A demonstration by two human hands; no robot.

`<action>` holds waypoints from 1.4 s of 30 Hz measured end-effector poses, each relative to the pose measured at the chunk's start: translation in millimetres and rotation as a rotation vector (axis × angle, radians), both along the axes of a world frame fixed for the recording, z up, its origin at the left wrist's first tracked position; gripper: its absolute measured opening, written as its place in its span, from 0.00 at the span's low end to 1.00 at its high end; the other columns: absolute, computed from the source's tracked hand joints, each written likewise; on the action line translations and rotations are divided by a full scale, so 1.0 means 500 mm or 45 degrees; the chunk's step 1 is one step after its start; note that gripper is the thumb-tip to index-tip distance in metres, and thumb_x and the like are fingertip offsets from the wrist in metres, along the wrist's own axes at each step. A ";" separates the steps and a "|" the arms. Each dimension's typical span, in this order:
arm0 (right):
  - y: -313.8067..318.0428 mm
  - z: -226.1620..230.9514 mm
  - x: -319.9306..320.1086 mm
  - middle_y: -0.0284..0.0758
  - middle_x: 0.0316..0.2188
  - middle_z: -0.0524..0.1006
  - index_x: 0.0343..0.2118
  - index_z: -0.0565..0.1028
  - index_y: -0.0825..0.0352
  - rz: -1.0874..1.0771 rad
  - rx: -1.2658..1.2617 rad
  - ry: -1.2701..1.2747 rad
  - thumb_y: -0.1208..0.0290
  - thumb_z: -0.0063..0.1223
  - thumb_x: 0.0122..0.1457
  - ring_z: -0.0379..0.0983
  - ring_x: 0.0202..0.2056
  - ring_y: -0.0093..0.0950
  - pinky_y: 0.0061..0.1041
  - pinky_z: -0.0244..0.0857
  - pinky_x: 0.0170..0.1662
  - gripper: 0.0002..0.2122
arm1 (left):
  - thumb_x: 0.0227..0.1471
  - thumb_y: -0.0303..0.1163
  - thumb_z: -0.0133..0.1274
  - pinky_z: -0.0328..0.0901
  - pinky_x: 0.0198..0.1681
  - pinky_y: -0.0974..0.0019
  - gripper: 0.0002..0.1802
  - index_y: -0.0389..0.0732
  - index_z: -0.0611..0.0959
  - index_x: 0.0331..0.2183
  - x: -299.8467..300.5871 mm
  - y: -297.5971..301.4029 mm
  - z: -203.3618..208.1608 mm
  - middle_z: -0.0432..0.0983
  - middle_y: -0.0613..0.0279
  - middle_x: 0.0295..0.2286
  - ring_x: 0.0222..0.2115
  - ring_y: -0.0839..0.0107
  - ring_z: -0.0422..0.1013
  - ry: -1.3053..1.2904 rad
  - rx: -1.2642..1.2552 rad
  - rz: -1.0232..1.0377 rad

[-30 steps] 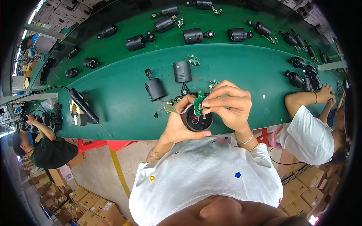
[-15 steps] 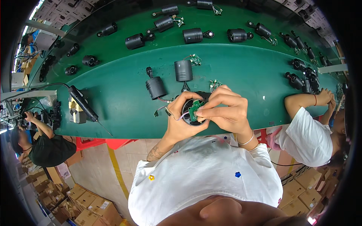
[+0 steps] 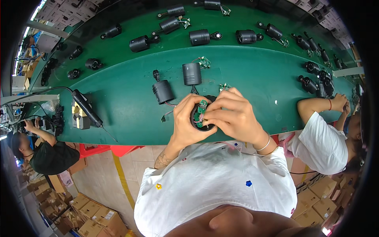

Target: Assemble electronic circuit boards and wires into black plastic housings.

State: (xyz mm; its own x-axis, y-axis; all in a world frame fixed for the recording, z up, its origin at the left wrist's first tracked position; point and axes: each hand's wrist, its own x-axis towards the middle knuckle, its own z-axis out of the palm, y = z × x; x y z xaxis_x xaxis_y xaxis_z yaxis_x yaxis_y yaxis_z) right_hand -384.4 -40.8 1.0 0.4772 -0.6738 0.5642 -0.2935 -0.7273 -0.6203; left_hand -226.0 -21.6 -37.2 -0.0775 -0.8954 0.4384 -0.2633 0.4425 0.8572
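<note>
Wrapped around the black housing at frame centre, the left hand braces while the right hand, hold unclear, apparently seats the green board, with wire tucking likely required next.

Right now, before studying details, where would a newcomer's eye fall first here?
Probably on the centre: the left hand grips a black cylinder, and the right hand is at a green board by its open end. Next, likely the similar cylinders scattered across the far green surface, then the black corded tool at left.
</note>
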 end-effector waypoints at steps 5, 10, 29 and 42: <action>0.004 0.010 -0.007 0.28 0.27 0.77 0.24 0.81 0.65 -0.011 -0.108 0.130 0.82 0.60 0.39 0.64 0.28 0.24 0.22 0.59 0.36 0.07 | 0.21 0.25 0.64 0.63 0.28 0.67 0.25 0.37 0.77 0.30 -0.007 -0.002 0.001 0.75 0.60 0.25 0.23 0.66 0.66 -0.028 -0.031 0.024; -0.011 -0.005 -0.017 0.30 0.27 0.77 0.24 0.81 0.67 0.130 0.033 -0.027 0.83 0.60 0.39 0.64 0.27 0.25 0.22 0.61 0.34 0.07 | 0.20 0.25 0.64 0.63 0.27 0.68 0.24 0.37 0.77 0.29 -0.001 -0.010 0.014 0.74 0.61 0.24 0.21 0.67 0.65 -0.057 -0.025 -0.048; -0.006 -0.021 -0.006 0.31 0.27 0.77 0.24 0.80 0.68 -0.026 -0.124 -0.081 0.84 0.61 0.42 0.64 0.27 0.26 0.21 0.61 0.32 0.05 | 0.20 0.26 0.62 0.60 0.24 0.69 0.23 0.37 0.77 0.29 -0.002 -0.031 0.028 0.73 0.62 0.22 0.19 0.68 0.63 -0.194 0.020 -0.078; -0.014 -0.006 -0.023 0.29 0.28 0.74 0.26 0.77 0.65 0.015 -0.089 0.076 0.81 0.57 0.42 0.63 0.28 0.27 0.23 0.61 0.34 0.06 | 0.19 0.25 0.62 0.62 0.25 0.69 0.23 0.36 0.77 0.28 -0.007 -0.030 0.023 0.73 0.62 0.21 0.20 0.67 0.64 -0.201 0.041 -0.085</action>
